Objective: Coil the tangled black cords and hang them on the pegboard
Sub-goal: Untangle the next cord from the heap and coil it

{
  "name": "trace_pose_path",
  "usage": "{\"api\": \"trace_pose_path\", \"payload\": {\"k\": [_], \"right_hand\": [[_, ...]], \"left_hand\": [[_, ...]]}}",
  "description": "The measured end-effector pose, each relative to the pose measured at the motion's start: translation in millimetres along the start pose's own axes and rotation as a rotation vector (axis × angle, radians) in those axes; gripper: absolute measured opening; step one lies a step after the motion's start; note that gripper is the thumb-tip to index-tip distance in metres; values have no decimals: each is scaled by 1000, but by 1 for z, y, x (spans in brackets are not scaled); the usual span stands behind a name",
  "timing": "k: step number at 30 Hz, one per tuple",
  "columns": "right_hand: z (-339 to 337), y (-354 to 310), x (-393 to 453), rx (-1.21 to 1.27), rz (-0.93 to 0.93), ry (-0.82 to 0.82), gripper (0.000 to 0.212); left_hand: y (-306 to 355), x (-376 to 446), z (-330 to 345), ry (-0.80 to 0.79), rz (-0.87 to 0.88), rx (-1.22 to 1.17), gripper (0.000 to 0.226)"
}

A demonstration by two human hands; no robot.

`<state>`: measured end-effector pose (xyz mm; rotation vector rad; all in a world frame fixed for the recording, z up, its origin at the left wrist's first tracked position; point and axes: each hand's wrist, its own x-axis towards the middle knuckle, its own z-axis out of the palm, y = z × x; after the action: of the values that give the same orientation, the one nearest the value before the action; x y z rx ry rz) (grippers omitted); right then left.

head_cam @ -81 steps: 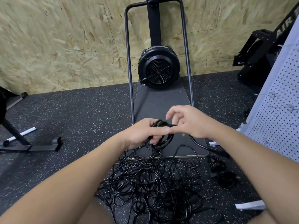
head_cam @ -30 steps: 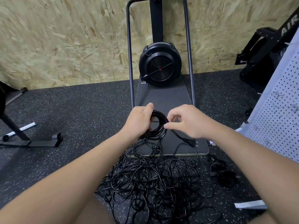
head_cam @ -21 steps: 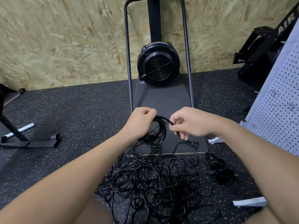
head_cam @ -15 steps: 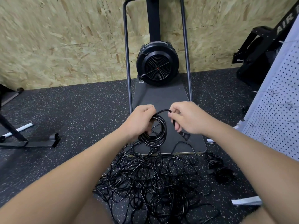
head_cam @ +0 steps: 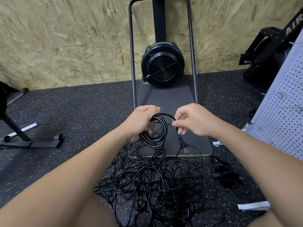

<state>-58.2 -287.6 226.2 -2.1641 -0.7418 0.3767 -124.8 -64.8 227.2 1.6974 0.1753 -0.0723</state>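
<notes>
My left hand [head_cam: 141,121] grips a small coil of black cord [head_cam: 155,135] held above the floor. Beside it, my right hand [head_cam: 194,119] pinches that cord's free end just right of the coil; the plug [head_cam: 183,145] dangles below my fingers. A big tangle of black cords [head_cam: 152,182] lies on the speckled floor under my arms. Two coiled cords [head_cam: 227,172] rest on the floor to the right. The white pegboard [head_cam: 283,115] leans at the right edge, with wire hooks on it.
A fan machine [head_cam: 162,64] on a dark base plate [head_cam: 165,102] with a tall tube frame stands straight ahead against the chipboard wall. A black stand's feet [head_cam: 32,141] lie at the left. Black equipment [head_cam: 268,51] sits far right. White strips [head_cam: 253,206] lie on the floor.
My right hand has laid another loop onto the coil and slid down to the cord's end, so the plug now hangs free. The coil has grown thicker.
</notes>
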Motion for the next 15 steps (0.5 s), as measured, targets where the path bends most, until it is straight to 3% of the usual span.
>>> {"api": "trace_pose_path", "payload": {"k": [8, 15], "right_hand": [[12, -3, 6, 46, 42, 313, 16], [26, -9, 12, 281, 137, 395, 12]], "left_hand": [[0, -4, 13, -60, 37, 11, 35], [1, -8, 25, -81, 67, 42, 36]]}}
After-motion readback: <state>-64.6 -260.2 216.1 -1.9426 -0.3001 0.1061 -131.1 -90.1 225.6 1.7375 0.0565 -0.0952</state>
